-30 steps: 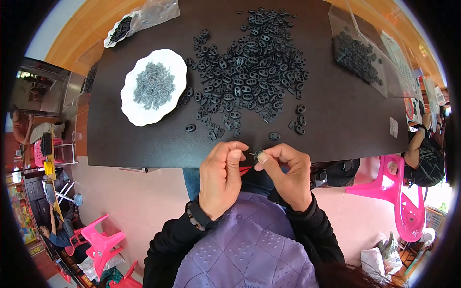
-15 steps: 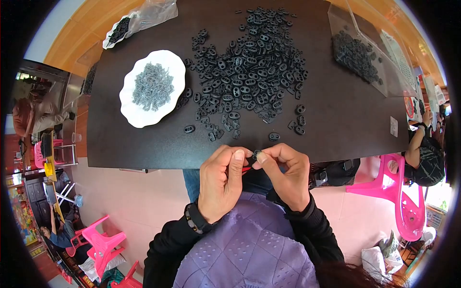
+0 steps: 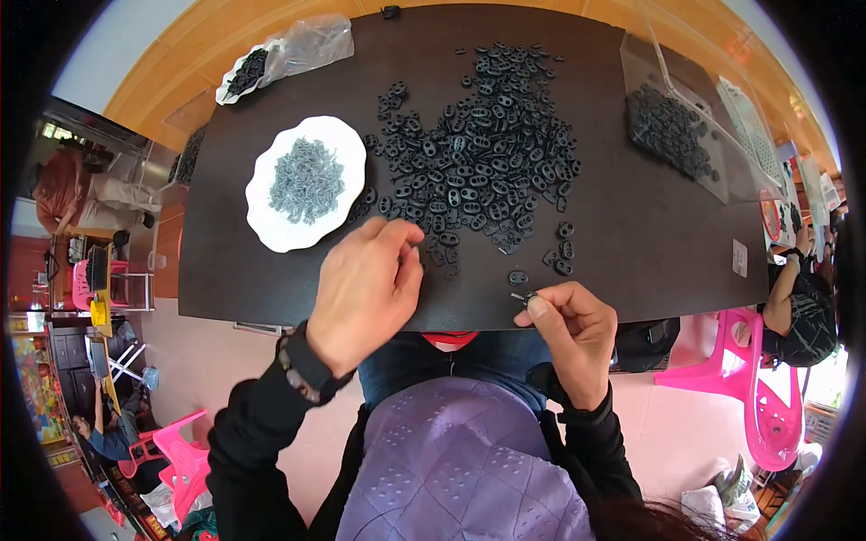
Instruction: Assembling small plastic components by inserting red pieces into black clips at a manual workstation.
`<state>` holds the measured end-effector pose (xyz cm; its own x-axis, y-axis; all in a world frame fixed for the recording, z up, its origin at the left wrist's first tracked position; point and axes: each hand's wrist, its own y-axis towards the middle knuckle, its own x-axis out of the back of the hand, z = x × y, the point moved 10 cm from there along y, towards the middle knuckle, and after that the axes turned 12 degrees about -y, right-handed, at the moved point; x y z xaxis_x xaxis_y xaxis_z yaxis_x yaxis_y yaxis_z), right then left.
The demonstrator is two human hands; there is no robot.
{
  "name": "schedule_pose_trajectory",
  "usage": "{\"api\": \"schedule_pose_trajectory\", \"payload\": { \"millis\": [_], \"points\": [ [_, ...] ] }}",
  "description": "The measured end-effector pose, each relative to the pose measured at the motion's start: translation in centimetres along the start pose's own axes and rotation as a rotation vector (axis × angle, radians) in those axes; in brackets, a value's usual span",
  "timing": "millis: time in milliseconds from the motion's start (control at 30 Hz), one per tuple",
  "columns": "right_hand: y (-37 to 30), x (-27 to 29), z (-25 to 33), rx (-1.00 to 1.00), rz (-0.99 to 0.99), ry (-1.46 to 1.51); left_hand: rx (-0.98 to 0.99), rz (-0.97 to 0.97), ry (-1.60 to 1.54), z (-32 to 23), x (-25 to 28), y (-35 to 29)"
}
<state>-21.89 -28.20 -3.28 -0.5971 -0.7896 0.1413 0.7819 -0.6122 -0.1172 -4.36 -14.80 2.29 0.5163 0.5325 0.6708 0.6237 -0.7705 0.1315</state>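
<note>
Near the table's front edge, my right hand (image 3: pixel 574 334) pinches a small black plastic piece (image 3: pixel 530 298) between thumb and forefinger; a thin metal spring juts from its left side. My left hand (image 3: pixel 370 284) hovers over the table between the white plate and the pile, its fingers curled and bent downward. Whatever its fingertips hold is hidden under the hand. Beyond both hands spreads a large heap of black two-hole cord lock parts (image 3: pixel 478 158). One loose cord lock part (image 3: pixel 517 279) lies just above my right fingertips. Small metal springs (image 3: pixel 308 180) fill the middle of the scalloped white plate (image 3: pixel 263 216).
A clear plastic box (image 3: pixel 672 135) of small black parts rests at the far right. A smaller white dish (image 3: pixel 227 90) with black pieces and a clear bag (image 3: pixel 311 45) are at the far left. Pink stools (image 3: pixel 753 370) stand on the floor; a person (image 3: pixel 798 288) sits at right.
My hands have parted. The left moved left and forward toward the plate; the right shifted right, keeping the black piece with its spring. The view has tilted slightly.
</note>
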Motion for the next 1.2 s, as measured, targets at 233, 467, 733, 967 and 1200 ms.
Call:
{"api": "schedule_pose_trajectory", "payload": {
  "millis": [233, 467, 733, 967, 1200],
  "points": [
    [-0.1, -0.1, -0.1, -0.002, 0.028, 0.016, -0.072, 0.035, 0.316, -0.3, -3.7, 2.9],
    [0.0, 0.1, -0.7, -0.006, 0.018, 0.018, -0.113, 0.063, 0.352, 0.4, -5.4, 3.3],
    [0.5, -0.2, -0.7, -0.013, 0.008, 0.012, 0.129, 0.014, -0.033, 2.4, -2.9, 3.1],
    [0.4, -1.2, 0.7, -0.017, 0.033, 0.077, 0.451, -0.054, -1.084, 3.8, -3.7, -2.2],
    [0.3, -4.7, 0.4, -0.109, 0.219, 0.31, 0.479, -0.095, -1.342, 3.2, -6.8, -5.2]
  ]
}}
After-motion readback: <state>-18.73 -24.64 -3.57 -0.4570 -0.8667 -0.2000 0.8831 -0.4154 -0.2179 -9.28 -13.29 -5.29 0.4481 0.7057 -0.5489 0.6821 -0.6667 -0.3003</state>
